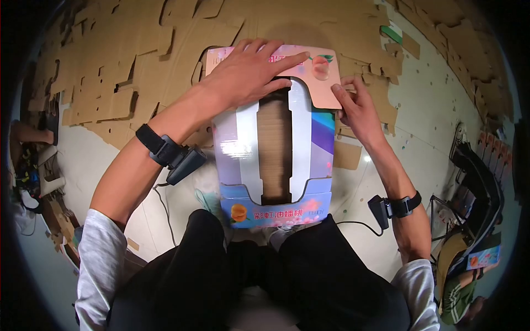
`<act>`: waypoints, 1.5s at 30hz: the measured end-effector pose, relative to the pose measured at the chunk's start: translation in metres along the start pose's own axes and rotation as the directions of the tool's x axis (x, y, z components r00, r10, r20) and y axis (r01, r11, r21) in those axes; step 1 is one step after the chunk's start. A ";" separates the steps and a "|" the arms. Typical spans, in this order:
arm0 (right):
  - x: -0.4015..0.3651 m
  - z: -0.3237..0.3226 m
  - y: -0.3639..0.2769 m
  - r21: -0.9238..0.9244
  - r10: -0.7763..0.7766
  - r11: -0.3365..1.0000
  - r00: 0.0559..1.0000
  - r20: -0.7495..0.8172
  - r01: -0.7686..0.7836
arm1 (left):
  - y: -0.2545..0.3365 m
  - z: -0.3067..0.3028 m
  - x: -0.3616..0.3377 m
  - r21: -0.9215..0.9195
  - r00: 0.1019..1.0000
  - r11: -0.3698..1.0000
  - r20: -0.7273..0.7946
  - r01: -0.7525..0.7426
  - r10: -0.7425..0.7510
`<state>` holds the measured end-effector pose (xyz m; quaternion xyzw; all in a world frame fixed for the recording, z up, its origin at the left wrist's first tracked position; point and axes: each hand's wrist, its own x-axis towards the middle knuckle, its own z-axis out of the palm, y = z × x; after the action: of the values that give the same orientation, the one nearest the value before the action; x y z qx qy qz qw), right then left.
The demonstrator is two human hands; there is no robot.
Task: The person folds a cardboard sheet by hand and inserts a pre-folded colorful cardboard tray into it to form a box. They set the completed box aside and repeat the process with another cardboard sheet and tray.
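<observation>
A printed cardboard fruit box (pixel 323 135) stands before my knees, with white and purple top panels and a long opening down its middle. Bare brown cardboard shows inside. Its near end panel (pixel 276 212) is blue with pink blossoms, a peach picture and Chinese lettering. Across the far end lies a pink flap (pixel 326 91) with another peach picture. My left hand (pixel 245 77) rests on this flap, fingers spread, its thumb near the opening. My right hand (pixel 360 107) pinches the flap's right edge between thumb and fingers; the fingers behind it are partly hidden.
Flattened brown cardboard sheets (pixel 132 44) cover much of the floor ahead. Pale floor (pixel 381 182) shows on the right. A black-framed chair (pixel 469 187) stands at the right, with a person in a green garment (pixel 458 298) near it. At far left another person's leg (pixel 33 134) shows.
</observation>
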<state>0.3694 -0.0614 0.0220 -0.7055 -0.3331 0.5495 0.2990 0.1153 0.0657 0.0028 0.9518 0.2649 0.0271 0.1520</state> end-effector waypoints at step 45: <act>0.054 0.046 -0.024 -0.262 -0.585 -0.020 0.201 0.786 0.965 | -0.012 0.006 -0.005 -0.067 0.969 0.986 -0.210 -0.151 0.134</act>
<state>0.3305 -0.0013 -0.0003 -0.2631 -0.9273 0.2163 0.1551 0.1062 0.0711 -0.0068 0.9535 0.2086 0.1465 0.1606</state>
